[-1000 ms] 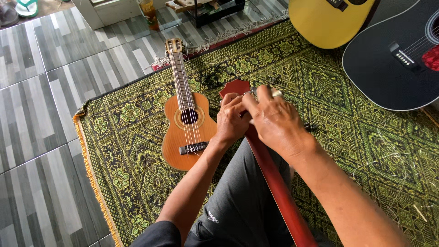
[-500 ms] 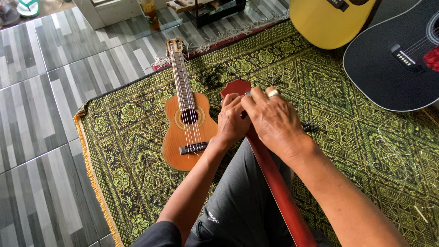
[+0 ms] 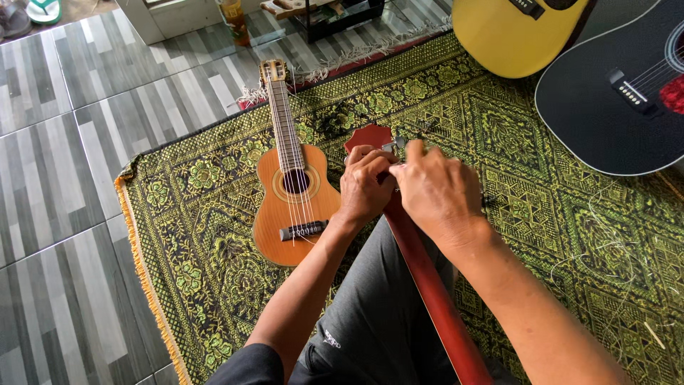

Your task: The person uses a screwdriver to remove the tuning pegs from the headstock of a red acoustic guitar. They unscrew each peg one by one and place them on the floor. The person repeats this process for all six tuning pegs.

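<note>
A reddish-brown guitar neck [image 3: 427, 278] runs from my lap up to its headstock [image 3: 369, 135] over the green patterned rug [image 3: 214, 235]. My left hand [image 3: 365, 187] grips the headstock from the left. Pressed against it from the right, my right hand [image 3: 434, 191] closes its fingers on a metal tuning peg [image 3: 396, 144] at the headstock's edge. Both hands touch each other and hide most of the headstock. A small orange ukulele [image 3: 293, 192] lies face up on the rug just left of my left hand.
A yellow guitar body [image 3: 513, 36] and a black guitar body [image 3: 613, 100] lie at the upper right. Loose strings [image 3: 605, 249] curl on the rug at right. Grey striped tiles [image 3: 64, 178] lie to the left. A bottle [image 3: 231, 14] and low shelf stand at the top.
My right hand has shifted slightly on the headstock, its fingers turning at the tuning peg. The left hand and the guitar neck stay in place.
</note>
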